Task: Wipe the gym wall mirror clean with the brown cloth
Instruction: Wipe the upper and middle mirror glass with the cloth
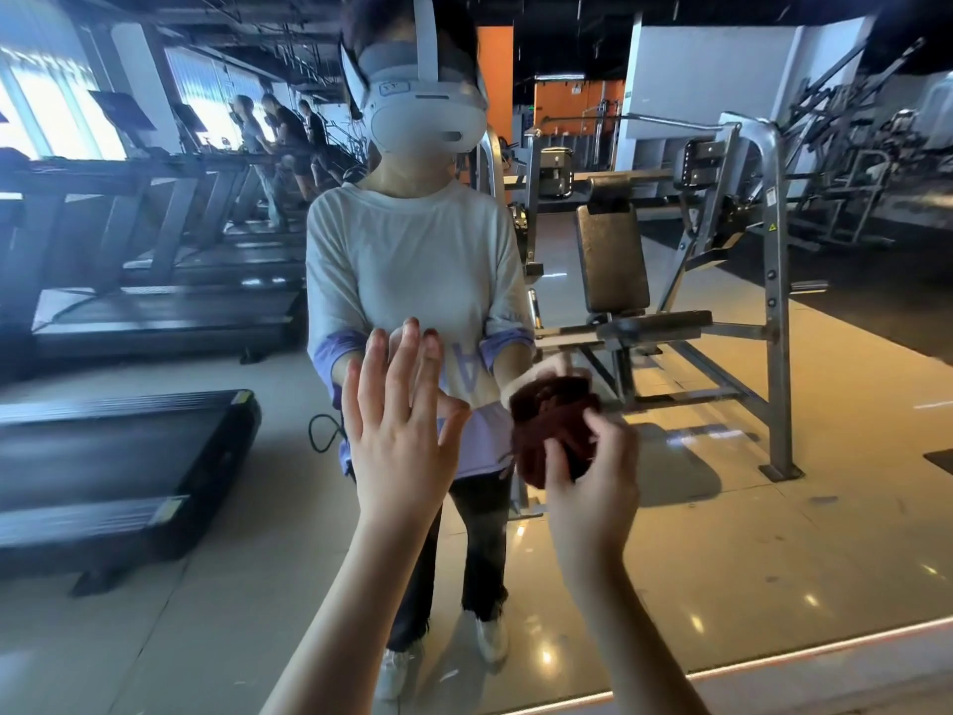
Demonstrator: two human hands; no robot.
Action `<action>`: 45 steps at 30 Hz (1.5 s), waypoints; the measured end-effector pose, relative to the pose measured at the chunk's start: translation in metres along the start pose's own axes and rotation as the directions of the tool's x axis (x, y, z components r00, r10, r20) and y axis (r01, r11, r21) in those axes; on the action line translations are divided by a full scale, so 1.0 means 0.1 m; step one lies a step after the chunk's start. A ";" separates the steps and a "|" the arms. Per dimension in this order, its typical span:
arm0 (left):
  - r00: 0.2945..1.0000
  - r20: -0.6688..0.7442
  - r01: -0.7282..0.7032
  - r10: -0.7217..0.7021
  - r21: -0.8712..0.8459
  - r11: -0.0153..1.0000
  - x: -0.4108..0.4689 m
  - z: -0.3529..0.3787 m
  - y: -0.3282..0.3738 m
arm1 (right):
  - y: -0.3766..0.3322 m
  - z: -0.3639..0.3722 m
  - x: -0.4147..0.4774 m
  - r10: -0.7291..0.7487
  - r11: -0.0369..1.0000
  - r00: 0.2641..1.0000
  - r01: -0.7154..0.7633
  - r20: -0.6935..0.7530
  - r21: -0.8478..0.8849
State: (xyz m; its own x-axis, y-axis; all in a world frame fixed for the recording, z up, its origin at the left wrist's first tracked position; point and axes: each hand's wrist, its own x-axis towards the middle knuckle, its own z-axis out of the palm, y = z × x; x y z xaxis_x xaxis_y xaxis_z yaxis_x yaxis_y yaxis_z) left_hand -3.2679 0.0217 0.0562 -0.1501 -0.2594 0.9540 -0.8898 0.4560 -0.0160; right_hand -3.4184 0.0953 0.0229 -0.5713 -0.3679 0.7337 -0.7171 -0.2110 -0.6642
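Looks like the wipe itself is on, or right about to start. The right hand point(593, 477) has the cloth point(541, 446) bunched into a wad, fingers and thumb curled round it, and the wad sits up against the mirror point(722, 508) at about waist height of the reflection. The cloth and its reflection run into each other, so I'd say it's touching the glass, though the hand is a bit blurred and I can't swear to how hard it's pressing.

The left hand point(397, 441) is wide open, fingers straight and slightly spread. The fingertips meet their own reflection, so they're on the glass, just left of the cloth. Can't tell if the palm is flat on it too. My guess is it's there for bracing.

Next move, I reckon: keep the wad firm on the glass and sweep it across in overlapping passes. A flatter fold would cover more than a ball that tight. The braced hand probably leaves prints, so that patch wants a pass as well.

How much is done I can't judge. No obvious streaks show, just reflected treadmills point(154, 312) and a bench machine point(670, 301).
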 end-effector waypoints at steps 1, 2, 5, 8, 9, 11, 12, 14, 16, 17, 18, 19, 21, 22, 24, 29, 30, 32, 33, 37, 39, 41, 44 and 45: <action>1.000 0.002 0.000 0.000 -0.001 1.000 0.00 0.00 0.00 | 0.00 0.01 -0.04 -0.036 0.999 0.998 0.036 0.045 -0.002; 1.000 0.003 -0.002 0.002 -0.001 1.000 0.00 0.00 0.00 | 0.01 0.00 -0.02 -0.050 0.999 0.996 0.051 0.068 -0.003; 1.000 0.003 -0.005 0.005 0.000 1.000 -0.01 -0.01 0.00 | 0.11 -0.07 0.11 0.004 1.000 1.000 -0.004 0.019 -0.022; 1.000 0.008 0.002 -0.002 -0.004 1.000 -0.01 -0.02 0.00 | 0.17 -0.07 0.03 0.088 0.995 0.995 -0.090 -0.048 -0.040; 1.000 0.006 0.004 -0.004 -0.005 1.000 -0.01 -0.02 0.01 | 0.16 -0.04 -0.06 0.118 0.992 0.992 -0.120 -0.036 -0.043; 1.000 -0.003 0.005 -0.005 -0.004 1.000 0.00 -0.02 0.01 | 0.11 0.04 -0.25 0.117 0.992 0.992 -0.113 0.055 -0.061; 1.000 -0.003 0.006 -0.006 -0.004 1.000 0.00 -0.02 0.01 | 0.10 0.06 -0.32 0.093 0.993 0.989 -0.084 0.117 -0.076; 1.000 -0.001 0.007 -0.007 -0.005 1.000 0.00 -0.02 0.01 | 0.10 0.04 -0.31 0.066 0.993 0.982 -0.046 0.179 -0.113; 1.000 -0.009 0.003 -0.003 -0.001 1.000 0.00 -0.02 0.01 | 0.19 -0.04 -0.17 0.116 0.986 0.986 -0.099 0.121 -0.135; 1.000 -0.010 0.000 0.000 0.002 1.000 0.00 -0.02 0.01 | 0.24 -0.09 -0.10 0.166 0.980 0.984 -0.157 0.061 -0.125; 1.000 -0.006 -0.002 0.002 0.006 1.000 0.00 -0.02 0.01 | 0.29 -0.13 -0.05 0.213 0.972 0.977 -0.212 0.007 -0.104; 1.000 -0.001 -0.001 0.001 0.008 1.000 -0.01 -0.02 0.01 | 0.32 -0.15 -0.04 0.242 0.966 0.970 -0.243 -0.028 -0.087; 1.000 0.001 0.000 0.000 0.007 1.000 -0.01 -0.02 0.01 | 0.30 -0.12 -0.13 0.254 0.963 0.967 -0.255 -0.024 -0.084; 1.000 -0.001 0.000 0.000 0.005 1.000 -0.01 -0.02 0.02 | 0.27 -0.07 -0.20 0.249 0.965 0.969 -0.247 0.008 -0.090; 1.000 -0.007 0.001 -0.001 0.002 1.000 -0.01 -0.02 0.02 | 0.21 0.00 -0.32 0.204 0.976 0.975 -0.195 0.089 -0.099; 1.000 0.001 -0.012 0.012 0.005 1.000 -0.01 -0.02 0.01 | 0.35 -0.12 -0.12 0.241 0.970 0.970 -0.240 0.024 -0.043; 1.000 0.001 -0.013 0.013 0.007 1.000 -0.01 -0.02 0.01 | 0.39 -0.14 -0.11 0.291 0.956 0.957 -0.291 -0.012 -0.030; 1.000 -0.003 -0.015 0.015 0.006 1.000 -0.01 -0.01 0.01 | 0.39 -0.13 -0.18 0.367 0.929 0.930 -0.368 -0.031 -0.034; 1.000 -0.007 -0.016 0.016 0.006 1.000 -0.01 -0.01 0.01 | 0.35 -0.10 -0.25 0.377 0.925 0.926 -0.377 -0.009 -0.045; 1.000 -0.012 -0.014 0.014 0.015 1.000 -0.02 -0.01 0.01 | 0.20 0.00 -0.37 0.232 0.972 0.966 -0.227 0.113 -0.053; 1.000 -0.016 -0.018 0.019 0.017 1.000 -0.02 -0.01 0.01 | 0.23 -0.03 -0.23 0.212 0.977 0.974 -0.211 0.080 -0.025; 1.000 -0.014 -0.021 0.021 0.018 1.000 -0.02 -0.01 0.00 | 0.30 -0.09 -0.12 0.227 0.974 0.974 -0.227 0.007 -0.011; 1.000 -0.009 -0.022 0.022 0.011 1.000 -0.02 0.00 0.01 | 0.31 -0.07 -0.24 0.274 0.961 0.962 -0.273 0.003 -0.045; 1.000 -0.010 -0.022 0.022 0.011 1.000 -0.02 0.00 0.01 | 0.27 -0.04 -0.32 0.274 0.961 0.961 -0.272 0.039 -0.056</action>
State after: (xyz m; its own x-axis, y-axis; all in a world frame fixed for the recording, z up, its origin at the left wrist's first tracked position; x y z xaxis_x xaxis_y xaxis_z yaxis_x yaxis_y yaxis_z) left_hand -3.2684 0.0228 0.0540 -0.1649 -0.2407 0.9565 -0.8909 0.4525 -0.0397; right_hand -3.4210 0.1047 -0.0178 -0.7302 -0.4465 0.5171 -0.5559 -0.0518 -0.8296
